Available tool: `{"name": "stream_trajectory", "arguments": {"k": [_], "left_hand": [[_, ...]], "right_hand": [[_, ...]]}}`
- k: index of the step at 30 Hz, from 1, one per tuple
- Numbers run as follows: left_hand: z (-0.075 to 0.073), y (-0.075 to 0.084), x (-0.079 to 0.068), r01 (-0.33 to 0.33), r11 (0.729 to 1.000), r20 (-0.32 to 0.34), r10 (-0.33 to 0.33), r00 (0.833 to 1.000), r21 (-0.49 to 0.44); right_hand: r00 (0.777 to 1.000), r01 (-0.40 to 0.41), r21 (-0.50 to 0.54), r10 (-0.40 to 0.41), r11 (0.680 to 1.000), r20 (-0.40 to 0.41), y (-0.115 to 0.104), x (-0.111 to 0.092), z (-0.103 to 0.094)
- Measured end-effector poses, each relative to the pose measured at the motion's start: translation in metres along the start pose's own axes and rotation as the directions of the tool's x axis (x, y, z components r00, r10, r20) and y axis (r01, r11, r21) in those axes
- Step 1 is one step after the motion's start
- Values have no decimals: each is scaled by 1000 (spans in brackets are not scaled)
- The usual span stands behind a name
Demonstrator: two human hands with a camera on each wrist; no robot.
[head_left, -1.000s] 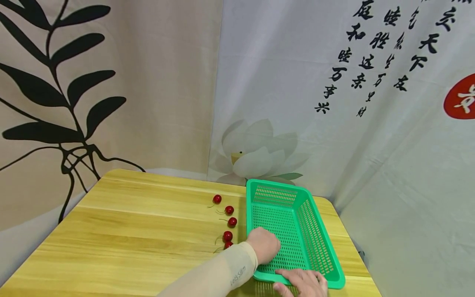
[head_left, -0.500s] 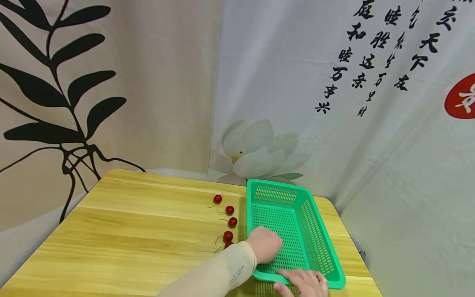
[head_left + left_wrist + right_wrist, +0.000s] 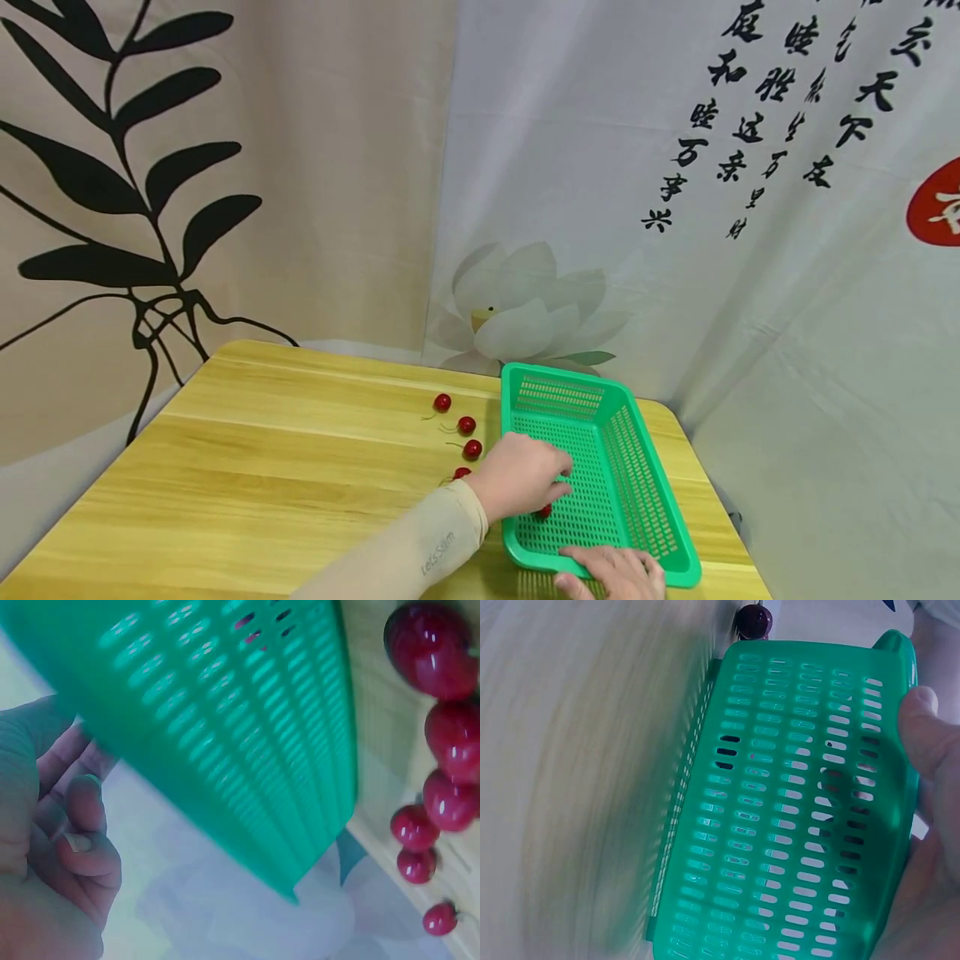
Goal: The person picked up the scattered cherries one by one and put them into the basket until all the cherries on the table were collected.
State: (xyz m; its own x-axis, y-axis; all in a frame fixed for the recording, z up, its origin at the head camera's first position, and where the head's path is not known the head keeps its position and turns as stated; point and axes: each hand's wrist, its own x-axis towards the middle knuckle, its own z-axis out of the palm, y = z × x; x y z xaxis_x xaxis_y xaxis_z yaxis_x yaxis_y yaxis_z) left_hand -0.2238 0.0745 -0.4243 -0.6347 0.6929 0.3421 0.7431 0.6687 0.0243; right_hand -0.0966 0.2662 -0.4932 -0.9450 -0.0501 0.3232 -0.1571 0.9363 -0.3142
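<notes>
My left hand (image 3: pixel 523 475) hovers over the left side of a green plastic basket (image 3: pixel 660 492), thumb and index finger apart. A red cherry (image 3: pixel 545 510) lies in the basket just below that hand, partly covered by it. In the left wrist view the left hand (image 3: pixel 60 832) shows loosely bent fingers with nothing between them, beside the basket rim. My right hand (image 3: pixel 618 571) grips the near rim of the basket; its thumb (image 3: pixel 922 724) lies against the rim in the right wrist view, while its other fingers are partly hidden behind the perforated wall.
Several cherries with stems, such as the farthest one (image 3: pixel 442 403), lie in a row on the wooden table (image 3: pixel 300 467), left of the basket. The left forearm overlaps the near end of this row. A printed curtain (image 3: pixel 360 167) hangs behind the table.
The left hand, low in the basket with curled fingers before, has risen and shifted slightly left, its fingers now spread apart. A cherry now shows in the basket. The right hand stays at the rim.
</notes>
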Motion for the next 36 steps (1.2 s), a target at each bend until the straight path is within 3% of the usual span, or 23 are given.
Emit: {"name": "stream_trajectory", "arguments": {"k": [6,12,16,22,28,32,36], "left_hand": [[-22,-13,-21,58,997,-57,-61,996,-47],[-31,-30,-52,97,984,-105,-113,988,-151],[-31,-44,-80,125,971,-140,-155,978,-206],[-27,-63,-125,231,935,-106,-267,958,-269],[-19,-77,-165,299,919,-81,-329,941,-258],[-13,-79,-179,332,906,-65,-360,931,-262],[-7,-75,-181,330,911,-64,-355,933,-246]], "right_hand": [[1000,3,1,-3,1000,-4,0,0,0],[999,32,-11,-32,999,-22,1,0,-1],[997,65,-22,-66,998,-43,2,0,0],[999,45,-2,-45,999,-25,1,0,-2],[1000,26,-4,-26,1000,7,1,0,-4],[999,39,3,-39,999,-25,2,0,-2],[997,48,10,-47,999,-67,3,-1,0]]}}
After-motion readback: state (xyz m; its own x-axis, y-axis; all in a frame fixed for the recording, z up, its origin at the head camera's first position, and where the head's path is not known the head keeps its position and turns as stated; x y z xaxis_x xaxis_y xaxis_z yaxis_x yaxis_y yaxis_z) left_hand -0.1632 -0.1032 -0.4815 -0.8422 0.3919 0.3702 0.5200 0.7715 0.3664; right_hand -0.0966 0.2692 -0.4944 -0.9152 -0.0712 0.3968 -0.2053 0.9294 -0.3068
